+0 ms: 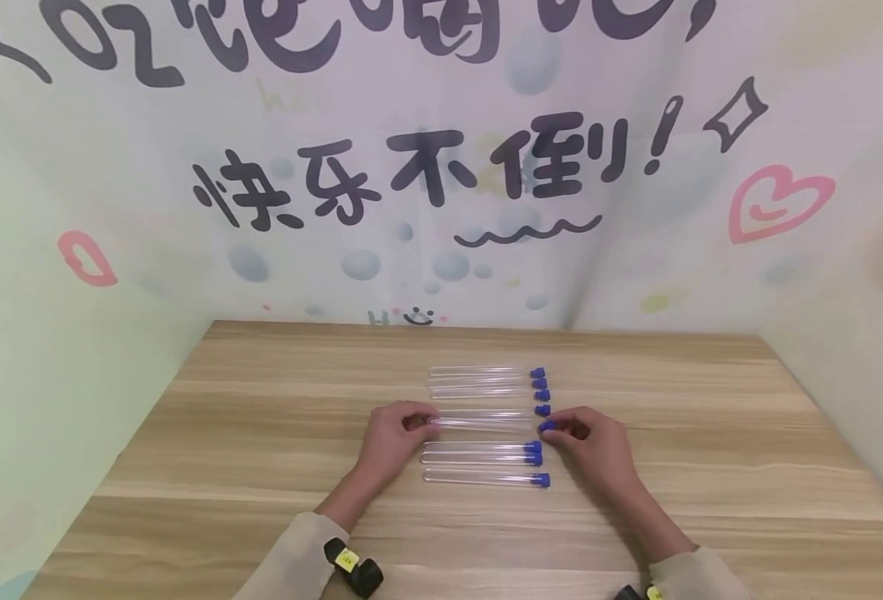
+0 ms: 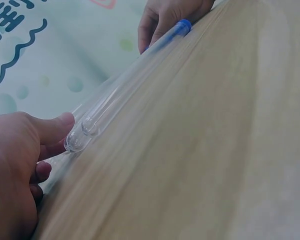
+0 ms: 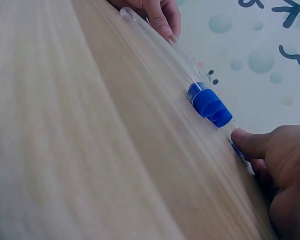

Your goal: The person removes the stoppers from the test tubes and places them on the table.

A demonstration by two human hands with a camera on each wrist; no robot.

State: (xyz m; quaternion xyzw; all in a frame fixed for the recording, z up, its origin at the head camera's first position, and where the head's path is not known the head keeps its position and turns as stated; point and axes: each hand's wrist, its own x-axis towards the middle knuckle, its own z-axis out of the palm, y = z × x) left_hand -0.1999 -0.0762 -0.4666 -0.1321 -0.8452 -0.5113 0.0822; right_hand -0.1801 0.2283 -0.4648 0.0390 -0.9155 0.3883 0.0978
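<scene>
The left hand (image 1: 396, 435) is pinching the rounded end of a clear test tube (image 1: 482, 423), which is pointing crosswise at the wooden table's middle (whether it is touching the wood, I cannot tell). The right hand (image 1: 599, 443) is gripping a blue stopper (image 1: 547, 426) just beside the tube's other end. Three capped tubes (image 1: 479, 477) are lying nearer the person; farther off, uncapped tubes (image 1: 479, 392) are lying alongside four loose stoppers (image 1: 539, 383).
</scene>
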